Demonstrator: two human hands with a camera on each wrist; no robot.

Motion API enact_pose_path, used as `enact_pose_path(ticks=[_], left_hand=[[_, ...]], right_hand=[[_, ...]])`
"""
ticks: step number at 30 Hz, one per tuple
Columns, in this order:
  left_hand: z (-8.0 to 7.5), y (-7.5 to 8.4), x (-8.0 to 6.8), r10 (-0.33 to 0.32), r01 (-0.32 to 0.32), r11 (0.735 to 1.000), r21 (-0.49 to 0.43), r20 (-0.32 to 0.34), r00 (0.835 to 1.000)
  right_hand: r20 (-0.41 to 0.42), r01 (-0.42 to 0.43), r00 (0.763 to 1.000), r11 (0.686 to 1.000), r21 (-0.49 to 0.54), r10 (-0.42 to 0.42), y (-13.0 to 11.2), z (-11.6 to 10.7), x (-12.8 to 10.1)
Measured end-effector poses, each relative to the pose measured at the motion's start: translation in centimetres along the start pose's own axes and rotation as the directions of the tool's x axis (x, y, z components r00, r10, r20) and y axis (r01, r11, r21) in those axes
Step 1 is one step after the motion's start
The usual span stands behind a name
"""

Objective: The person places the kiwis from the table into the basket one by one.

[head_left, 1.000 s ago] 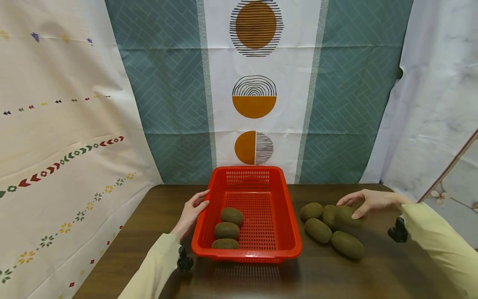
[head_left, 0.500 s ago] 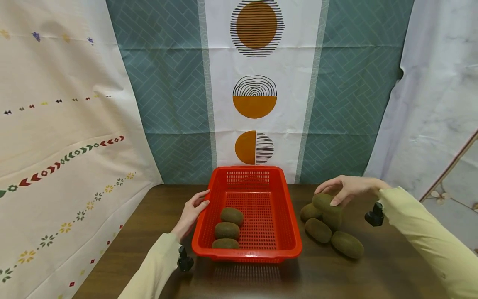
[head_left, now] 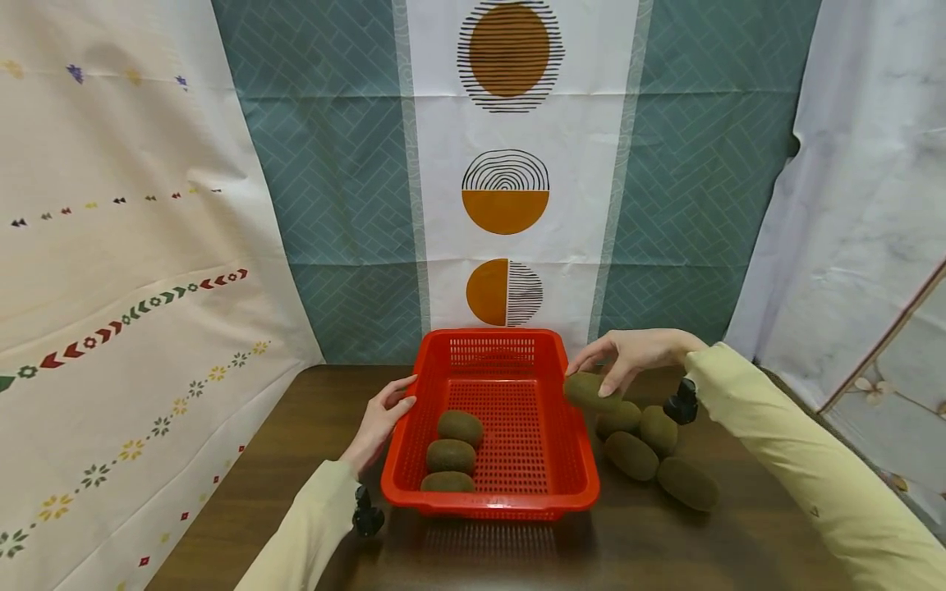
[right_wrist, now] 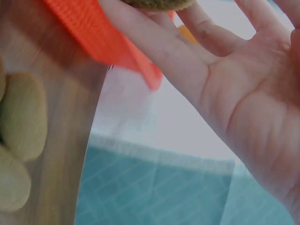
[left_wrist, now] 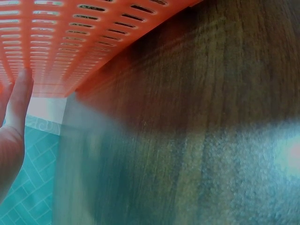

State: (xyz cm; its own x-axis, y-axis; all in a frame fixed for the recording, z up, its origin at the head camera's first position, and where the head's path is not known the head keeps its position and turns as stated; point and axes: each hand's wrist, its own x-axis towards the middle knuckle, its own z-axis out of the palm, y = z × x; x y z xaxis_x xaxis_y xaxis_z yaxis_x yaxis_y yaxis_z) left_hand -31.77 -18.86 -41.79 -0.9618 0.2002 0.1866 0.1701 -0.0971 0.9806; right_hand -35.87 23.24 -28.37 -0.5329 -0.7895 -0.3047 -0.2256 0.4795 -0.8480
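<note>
In the head view, my right hand (head_left: 637,351) pinches a brown fuzzy kiwi (head_left: 589,391) between fingers and thumb, raised over the right rim of the red basket (head_left: 580,447). The right wrist view catches just the underside of that kiwi (right_wrist: 161,3) at its top edge. My left hand (head_left: 380,424) rests its fairly straight fingers on the basket's left side; in the left wrist view a finger (left_wrist: 21,96) lies against the slotted outer wall (left_wrist: 89,40). Inside the basket, three kiwis (head_left: 451,455) line up along the left side.
Several kiwis (head_left: 631,456) are clustered on the dark wooden table (head_left: 739,546) to the right of the basket, beneath my right forearm. Patterned cloths (head_left: 510,197) hang behind the table and at both sides.
My right hand has lifted a kiwi from the group on the right and carried it leftward to the basket's right rim. My left hand stays where it was.
</note>
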Motion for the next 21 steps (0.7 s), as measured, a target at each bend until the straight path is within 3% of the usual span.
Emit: enact_pose_path(ticks=[10, 21], left_hand=[[-0.5, -1.8, 0.8, 0.022, -0.021, 0.999, 0.036, -0.042, 0.999], [-0.4, -1.8, 0.9, 0.014, -0.012, 0.999, 0.038, -0.050, 0.999]], right_hand=[[0.116, 0.049, 0.992, 0.996, -0.070, -0.040, -3.2, 1.8, 5.0], [0.218, 0.090, 0.973, 0.995, -0.052, -0.076, -3.5, 4.8, 10.2]])
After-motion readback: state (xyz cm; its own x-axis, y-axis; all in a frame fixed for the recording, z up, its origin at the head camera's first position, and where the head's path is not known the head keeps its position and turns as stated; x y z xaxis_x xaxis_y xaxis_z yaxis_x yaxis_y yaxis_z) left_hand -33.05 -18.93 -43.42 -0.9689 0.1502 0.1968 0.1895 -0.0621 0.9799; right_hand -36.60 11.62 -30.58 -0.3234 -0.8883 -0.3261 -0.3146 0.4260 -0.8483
